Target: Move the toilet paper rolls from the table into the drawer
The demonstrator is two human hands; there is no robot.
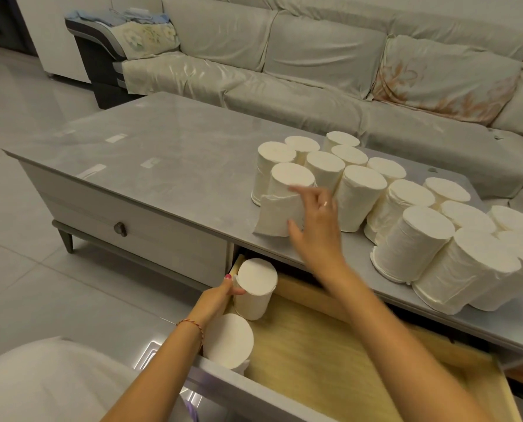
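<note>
Several white toilet paper rolls [412,239] stand upright on the right half of the grey table [168,166]. The drawer [330,354] below is pulled out, with a pale wooden bottom. Two rolls stand upright in its left end: the nearer roll [228,341] by the drawer front and the farther roll [255,287]. My left hand [220,295] is closed on the farther roll's side. My right hand [315,220] is over the table with fingers spread, at the front-left roll [284,205], whose loose outer sheet hangs down. It holds nothing.
A closed drawer with a dark knob [120,229] is to the left of the open one. A grey covered sofa [315,62] runs behind the table. Pale tiled floor [25,269] lies to the left. White clothing [40,385] fills the bottom left corner.
</note>
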